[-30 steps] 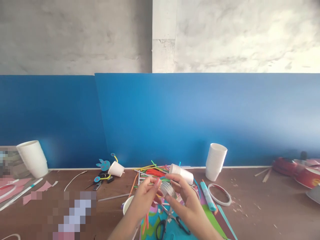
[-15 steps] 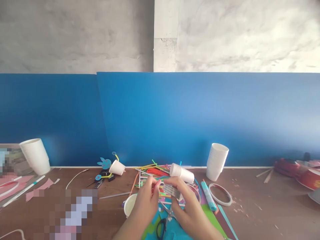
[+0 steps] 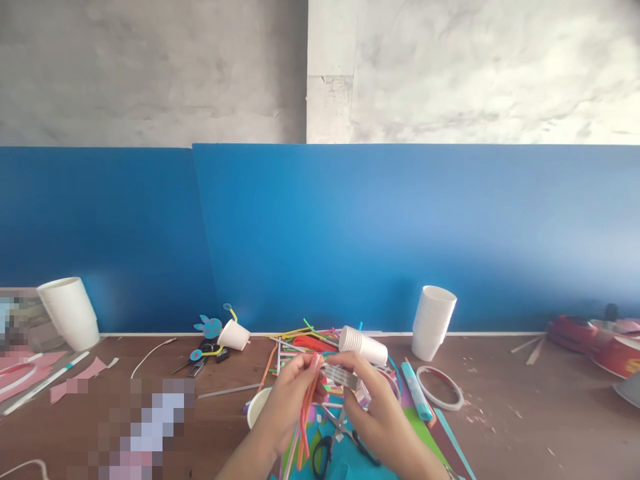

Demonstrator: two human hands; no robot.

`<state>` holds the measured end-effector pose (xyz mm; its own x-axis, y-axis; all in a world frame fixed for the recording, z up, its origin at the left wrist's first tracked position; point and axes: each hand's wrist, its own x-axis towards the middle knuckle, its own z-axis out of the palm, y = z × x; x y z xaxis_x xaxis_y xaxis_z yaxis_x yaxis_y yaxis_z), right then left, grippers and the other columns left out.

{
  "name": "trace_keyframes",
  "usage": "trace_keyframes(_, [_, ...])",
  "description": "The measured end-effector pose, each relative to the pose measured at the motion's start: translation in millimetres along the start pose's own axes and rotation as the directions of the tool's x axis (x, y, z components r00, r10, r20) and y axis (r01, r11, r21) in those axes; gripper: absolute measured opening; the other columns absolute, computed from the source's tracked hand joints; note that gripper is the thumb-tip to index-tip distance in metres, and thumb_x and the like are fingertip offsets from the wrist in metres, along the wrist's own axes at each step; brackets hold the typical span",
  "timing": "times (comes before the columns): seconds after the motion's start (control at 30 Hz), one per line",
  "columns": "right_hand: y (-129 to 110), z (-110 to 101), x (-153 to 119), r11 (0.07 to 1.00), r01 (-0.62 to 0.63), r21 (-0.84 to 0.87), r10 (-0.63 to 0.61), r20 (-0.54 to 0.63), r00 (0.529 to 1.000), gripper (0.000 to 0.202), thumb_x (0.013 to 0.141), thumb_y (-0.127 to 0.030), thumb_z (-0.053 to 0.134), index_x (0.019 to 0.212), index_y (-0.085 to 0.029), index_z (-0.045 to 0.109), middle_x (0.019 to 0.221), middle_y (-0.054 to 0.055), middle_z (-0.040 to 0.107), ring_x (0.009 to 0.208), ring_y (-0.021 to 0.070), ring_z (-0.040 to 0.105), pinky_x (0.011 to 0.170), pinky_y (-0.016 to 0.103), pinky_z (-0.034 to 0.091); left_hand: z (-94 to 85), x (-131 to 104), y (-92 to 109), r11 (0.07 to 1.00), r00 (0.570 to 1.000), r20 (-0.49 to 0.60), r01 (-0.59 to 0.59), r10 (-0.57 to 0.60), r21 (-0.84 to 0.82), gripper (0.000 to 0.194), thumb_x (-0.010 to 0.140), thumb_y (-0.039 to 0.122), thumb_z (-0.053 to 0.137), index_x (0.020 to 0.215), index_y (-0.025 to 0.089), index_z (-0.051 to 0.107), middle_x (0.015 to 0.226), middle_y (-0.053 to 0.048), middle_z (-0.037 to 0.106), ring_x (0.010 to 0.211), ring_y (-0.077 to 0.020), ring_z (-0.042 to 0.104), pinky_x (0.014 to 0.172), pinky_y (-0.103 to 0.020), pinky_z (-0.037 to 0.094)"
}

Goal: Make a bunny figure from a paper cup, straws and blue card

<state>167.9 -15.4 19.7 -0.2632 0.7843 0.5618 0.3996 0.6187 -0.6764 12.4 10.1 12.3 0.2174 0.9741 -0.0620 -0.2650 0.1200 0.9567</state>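
Note:
My left hand [image 3: 293,393] pinches a small bunch of orange straws [image 3: 303,433] near their top end, the rest hanging down towards me. Close beside it, my right hand [image 3: 375,407] grips what looks like a small roll of clear tape [image 3: 343,377] between thumb and fingers. Below the hands lie scissors [image 3: 338,423] with dark handles, spread on blue paper [image 3: 350,460]. A loose heap of coloured straws [image 3: 295,343] is just behind my fingers. A white paper cup [image 3: 257,407] is partly hidden by my left wrist.
Nested paper cups [image 3: 364,345] lie on the straws. Taller cup stacks stand at right [image 3: 434,323] and left [image 3: 70,313]. A blue tube [image 3: 417,390] and a white ring [image 3: 440,388] lie right. A cup with a rabbit cutout [image 3: 213,327] sits left, before the blue panel [image 3: 350,233].
My left hand has turned, so the orange straws now show hanging below its fingers. My right hand keeps hold of the tape roll, slightly lower left.

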Motion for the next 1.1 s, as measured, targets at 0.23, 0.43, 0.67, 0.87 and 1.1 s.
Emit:
trace_keyframes(0.23, [1,1,0,1.000,-0.019,0.024,0.018,0.026,1.000,0.051,0.074,0.001,0.040,0.115,-0.025,0.056,0.111,0.005,0.063,0.108,0.0204,0.056,0.093,0.034,0.045,0.0,-1,0,0.999,1.000,-0.004,-0.004,0.004,0.054,0.043,0.067,0.054,0.068,0.083,0.016,0.059,0.061,0.003,0.054,0.055,-0.0113,0.052,0.055,-0.024,0.043])
trace_keyframes(0.43, [5,-6,4,0.984,-0.131,0.119,0.116,0.130,0.985,0.036,0.080,-0.011,0.049,0.112,-0.023,0.059,0.109,0.005,0.065,0.100,0.0201,0.059,0.088,0.032,0.046,-14.2,6,-6,0.878,0.985,0.003,-0.155,0.173,0.454,0.038,0.080,0.054,0.052,0.075,0.017,0.057,0.054,0.003,0.050,0.049,-0.0124,0.047,0.049,-0.023,0.036])
trace_keyframes(0.67, [51,0,-1,0.823,-0.398,-0.405,0.525,0.273,0.806,0.021,0.079,-0.019,0.048,0.071,-0.016,0.067,0.069,0.006,0.070,0.071,0.0210,0.065,0.064,0.028,0.048,-19.6,-4,-2,0.396,0.982,0.118,-0.168,0.147,0.903,0.023,0.080,0.028,0.050,0.060,0.020,0.059,0.062,-0.001,0.059,0.060,-0.0163,0.051,0.054,-0.025,0.026])
trace_keyframes(0.87, [28,40,-14,0.495,-0.293,-0.818,0.698,0.174,0.695,0.041,0.069,-0.030,0.065,0.104,-0.009,0.067,0.097,0.021,0.072,0.093,0.0350,0.068,0.077,0.040,0.052,-20.9,-10,-1,0.375,0.991,0.114,-0.131,0.068,0.918,0.013,0.074,0.024,0.055,0.079,0.025,0.067,0.072,-0.002,0.066,0.071,-0.0208,0.058,0.059,-0.025,0.031])
trace_keyframes(1.1, [25,46,-14,0.492,-0.293,-0.820,0.715,0.189,0.673,0.047,0.065,-0.019,0.067,0.111,-0.011,0.065,0.101,0.020,0.072,0.096,0.0343,0.068,0.079,0.040,0.054,-28.7,-11,7,0.403,0.983,0.167,-0.183,0.074,0.897,0.015,0.076,0.023,0.051,0.075,0.024,0.065,0.078,-0.003,0.068,0.074,-0.0208,0.058,0.061,-0.025,0.034])
